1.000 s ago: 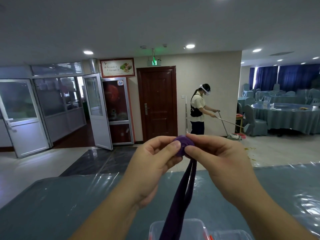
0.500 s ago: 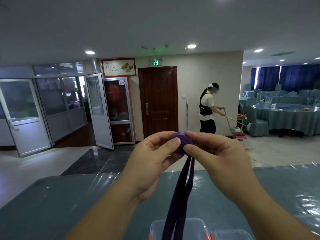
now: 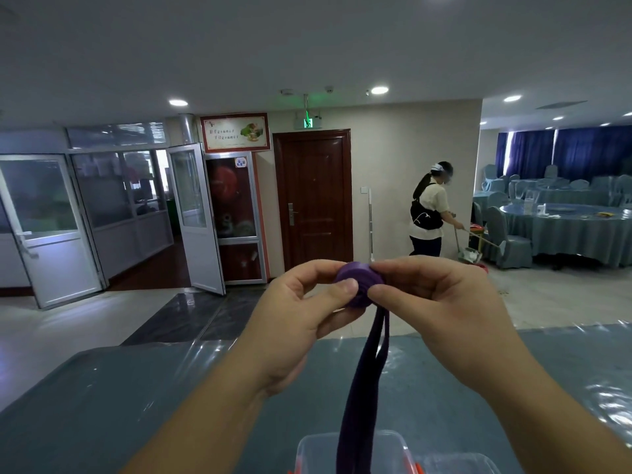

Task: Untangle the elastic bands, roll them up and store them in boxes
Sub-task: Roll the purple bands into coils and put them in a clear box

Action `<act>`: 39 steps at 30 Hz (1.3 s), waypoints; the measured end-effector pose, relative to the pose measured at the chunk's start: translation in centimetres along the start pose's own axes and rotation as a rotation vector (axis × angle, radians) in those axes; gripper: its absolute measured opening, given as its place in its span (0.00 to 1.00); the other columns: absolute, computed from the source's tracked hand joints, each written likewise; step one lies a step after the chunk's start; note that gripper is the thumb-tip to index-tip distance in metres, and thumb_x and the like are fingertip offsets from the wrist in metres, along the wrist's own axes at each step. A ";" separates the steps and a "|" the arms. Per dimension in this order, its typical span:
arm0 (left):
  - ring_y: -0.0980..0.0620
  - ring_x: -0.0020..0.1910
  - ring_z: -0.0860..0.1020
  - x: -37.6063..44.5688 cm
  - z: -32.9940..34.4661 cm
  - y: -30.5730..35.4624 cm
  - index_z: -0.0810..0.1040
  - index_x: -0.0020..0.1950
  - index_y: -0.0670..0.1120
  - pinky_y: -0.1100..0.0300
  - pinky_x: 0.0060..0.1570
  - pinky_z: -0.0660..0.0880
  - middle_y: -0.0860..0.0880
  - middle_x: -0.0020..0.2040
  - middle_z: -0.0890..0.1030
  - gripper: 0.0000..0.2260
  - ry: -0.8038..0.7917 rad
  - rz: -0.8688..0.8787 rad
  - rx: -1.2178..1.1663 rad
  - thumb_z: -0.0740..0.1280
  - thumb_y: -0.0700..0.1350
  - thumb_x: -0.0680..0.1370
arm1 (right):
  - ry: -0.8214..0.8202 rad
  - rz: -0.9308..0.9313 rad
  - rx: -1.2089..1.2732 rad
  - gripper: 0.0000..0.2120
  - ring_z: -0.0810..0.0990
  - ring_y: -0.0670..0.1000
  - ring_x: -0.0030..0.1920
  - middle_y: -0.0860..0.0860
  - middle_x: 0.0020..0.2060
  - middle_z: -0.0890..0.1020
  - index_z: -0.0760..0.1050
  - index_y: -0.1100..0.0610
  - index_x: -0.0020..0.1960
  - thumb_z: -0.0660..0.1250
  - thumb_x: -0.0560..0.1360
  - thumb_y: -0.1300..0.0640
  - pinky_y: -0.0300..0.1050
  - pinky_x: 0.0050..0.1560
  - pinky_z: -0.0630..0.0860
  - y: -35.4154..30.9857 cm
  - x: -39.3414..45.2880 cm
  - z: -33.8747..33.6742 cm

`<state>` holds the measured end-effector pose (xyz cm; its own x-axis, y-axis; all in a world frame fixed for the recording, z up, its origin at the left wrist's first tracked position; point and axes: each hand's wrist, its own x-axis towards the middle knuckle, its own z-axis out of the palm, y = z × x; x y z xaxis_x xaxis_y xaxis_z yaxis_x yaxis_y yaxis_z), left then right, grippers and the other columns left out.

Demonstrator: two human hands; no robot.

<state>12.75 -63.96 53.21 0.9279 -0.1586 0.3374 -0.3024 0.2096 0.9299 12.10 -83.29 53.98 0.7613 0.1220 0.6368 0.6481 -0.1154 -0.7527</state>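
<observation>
A: Where is the elastic band at this moment?

B: The purple elastic band (image 3: pixel 359 285) is up in front of the person's chest, partly wound into a tight roll. Both hands hold that roll between them. Its loose tail hangs straight down as two flat strips and passes in front of a clear plastic box (image 3: pixel 393 453) at the bottom edge of the view.

A: How do the fingers sit on it?

B: The left hand (image 3: pixel 301 323) pinches the roll, thumb pressed on its near face and the curled fingers behind it. The right hand (image 3: pixel 444 309) pinches the other side, thumb tip on the near edge and forefinger arched over the top. The two thumbs lie just beside each other.

A: And the box?

B: It stands on a table with a blue-grey cloth under clear plastic sheeting (image 3: pixel 136 405). It shows orange-red clasps at its sides. Whether anything lies in it, I cannot tell.

A: What lies beyond the table?

B: A dark wooden door (image 3: pixel 314 200) under a green exit sign (image 3: pixel 307 123), and an open glass door (image 3: pixel 191 213) to its left. Another person (image 3: pixel 429 210) stands to the right of the wooden door, bent over long-handled cleaning tools, near a round table with a blue cloth (image 3: pixel 574 230) and covered chairs.
</observation>
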 end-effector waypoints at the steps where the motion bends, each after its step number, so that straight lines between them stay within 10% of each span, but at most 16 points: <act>1: 0.44 0.56 0.86 0.0 0.0 0.0 0.84 0.60 0.42 0.54 0.54 0.83 0.42 0.56 0.87 0.14 -0.001 -0.013 0.015 0.72 0.41 0.75 | -0.015 0.000 -0.050 0.13 0.88 0.44 0.47 0.42 0.44 0.89 0.86 0.45 0.51 0.78 0.71 0.60 0.37 0.52 0.83 -0.1 0.1 -0.1; 7: 0.56 0.53 0.85 0.3 -1.1 2.0 0.85 0.56 0.57 0.56 0.54 0.82 0.56 0.50 0.87 0.10 -0.073 0.136 0.731 0.76 0.45 0.77 | -0.127 -0.019 -0.300 0.13 0.87 0.39 0.44 0.36 0.42 0.88 0.86 0.42 0.52 0.78 0.73 0.59 0.33 0.49 0.82 -0.9 0.4 -0.6; 13: 0.48 0.55 0.86 0.1 -0.3 1.2 0.83 0.60 0.46 0.55 0.55 0.83 0.48 0.53 0.87 0.15 0.001 0.087 0.217 0.74 0.44 0.73 | 0.054 -0.048 0.026 0.16 0.88 0.45 0.49 0.42 0.45 0.89 0.85 0.47 0.54 0.77 0.71 0.63 0.36 0.53 0.82 0.0 -0.1 0.1; 20: 0.52 0.52 0.86 0.5 -1.4 2.1 0.85 0.56 0.54 0.55 0.55 0.83 0.52 0.51 0.87 0.11 -0.131 0.096 0.645 0.76 0.41 0.76 | -0.110 0.005 -0.156 0.16 0.88 0.43 0.47 0.40 0.44 0.89 0.86 0.41 0.51 0.78 0.72 0.61 0.38 0.53 0.83 -0.1 0.1 -0.6; 27: 0.43 0.55 0.86 0.7 -0.6 0.8 0.83 0.60 0.43 0.53 0.55 0.83 0.41 0.55 0.87 0.17 -0.040 -0.005 0.064 0.75 0.41 0.72 | 0.066 -0.011 0.132 0.15 0.89 0.46 0.49 0.46 0.46 0.90 0.86 0.51 0.55 0.76 0.68 0.59 0.37 0.53 0.83 0.4 0.1 0.4; 33: 0.47 0.55 0.86 1.1 -1.3 1.3 0.86 0.58 0.53 0.49 0.57 0.83 0.48 0.53 0.88 0.13 -0.103 0.018 0.442 0.75 0.50 0.74 | -0.088 0.051 -0.011 0.15 0.89 0.46 0.50 0.44 0.47 0.89 0.86 0.47 0.55 0.77 0.71 0.62 0.43 0.55 0.84 0.3 0.2 -0.3; 39: 0.45 0.56 0.86 1.1 -0.3 0.5 0.85 0.60 0.45 0.53 0.55 0.83 0.44 0.55 0.87 0.16 -0.009 0.018 0.088 0.73 0.46 0.73 | 0.111 0.027 0.123 0.13 0.89 0.48 0.47 0.47 0.44 0.90 0.86 0.51 0.51 0.77 0.67 0.55 0.40 0.52 0.84 0.6 0.2 0.6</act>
<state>13.66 -63.74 53.99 0.9202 -0.1643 0.3553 -0.3374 0.1272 0.9327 12.59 -82.71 53.55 0.7803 0.0103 0.6253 0.6253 0.0049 -0.7804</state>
